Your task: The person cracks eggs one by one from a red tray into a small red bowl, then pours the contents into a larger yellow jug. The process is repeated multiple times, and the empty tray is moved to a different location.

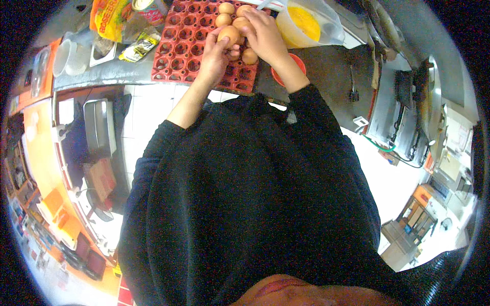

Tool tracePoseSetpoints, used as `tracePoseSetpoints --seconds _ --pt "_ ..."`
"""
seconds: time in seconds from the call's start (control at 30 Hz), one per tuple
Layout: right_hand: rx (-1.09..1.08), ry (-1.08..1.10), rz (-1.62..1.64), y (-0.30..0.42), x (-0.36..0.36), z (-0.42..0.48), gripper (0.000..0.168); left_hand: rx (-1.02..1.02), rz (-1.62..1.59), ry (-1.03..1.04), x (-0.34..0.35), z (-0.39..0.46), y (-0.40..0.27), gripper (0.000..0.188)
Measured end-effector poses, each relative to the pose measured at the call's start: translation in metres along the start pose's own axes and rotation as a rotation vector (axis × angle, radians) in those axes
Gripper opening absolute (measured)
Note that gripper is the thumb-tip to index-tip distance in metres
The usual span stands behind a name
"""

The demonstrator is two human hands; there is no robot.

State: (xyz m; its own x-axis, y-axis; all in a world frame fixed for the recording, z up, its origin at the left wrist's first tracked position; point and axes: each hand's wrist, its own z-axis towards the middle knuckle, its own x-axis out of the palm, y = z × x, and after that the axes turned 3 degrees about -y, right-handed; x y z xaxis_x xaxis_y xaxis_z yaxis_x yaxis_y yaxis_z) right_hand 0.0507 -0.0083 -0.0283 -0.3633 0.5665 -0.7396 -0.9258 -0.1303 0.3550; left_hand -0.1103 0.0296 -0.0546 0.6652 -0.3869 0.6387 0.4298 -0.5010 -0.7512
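Over a red plastic egg tray [177, 64] my left hand [214, 53] holds a brown egg [228, 36], its fingers curled around more egg shell that is partly hidden. My right hand [264, 36] reaches across the tray from the right, its fingers on another egg [242, 24]. Two eggs, one of them the back egg [226, 8], sit in cups behind the left hand. Nearer me, a single egg [250, 56] rests below the right hand. Many cups on the tray's left side hold nothing. A clear plastic jug [332, 26] with yellow beaten egg [304, 23] stands right of the tray.
A red bowl [277, 76] sits partly under my right forearm. To the left are a yellow-orange bag [109, 21], a can [150, 11], a small yellow packet [140, 46] and a metal container [102, 56]. Stove equipment [405, 91] lines the right side.
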Motion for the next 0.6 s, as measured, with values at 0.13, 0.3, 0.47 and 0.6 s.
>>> tracePoseSetpoints --seconds 0.13,0.3,0.47,0.6 --pt "0.065 0.190 0.427 0.014 -0.058 -0.019 0.038 -0.034 0.341 0.103 0.038 -0.007 -0.005 0.045" --pt "0.446 0.204 0.396 -0.014 -0.097 -0.078 0.042 0.525 1.003 0.441 0.056 0.009 0.033 0.052" --pt "0.512 0.012 0.315 -0.030 -0.095 -0.125 0.042 0.489 1.249 0.621 0.082 0.011 0.055 0.052" --pt "0.623 -0.069 0.326 -0.022 -0.091 -0.134 0.041 0.506 1.363 0.651 0.086 0.012 0.076 0.047"
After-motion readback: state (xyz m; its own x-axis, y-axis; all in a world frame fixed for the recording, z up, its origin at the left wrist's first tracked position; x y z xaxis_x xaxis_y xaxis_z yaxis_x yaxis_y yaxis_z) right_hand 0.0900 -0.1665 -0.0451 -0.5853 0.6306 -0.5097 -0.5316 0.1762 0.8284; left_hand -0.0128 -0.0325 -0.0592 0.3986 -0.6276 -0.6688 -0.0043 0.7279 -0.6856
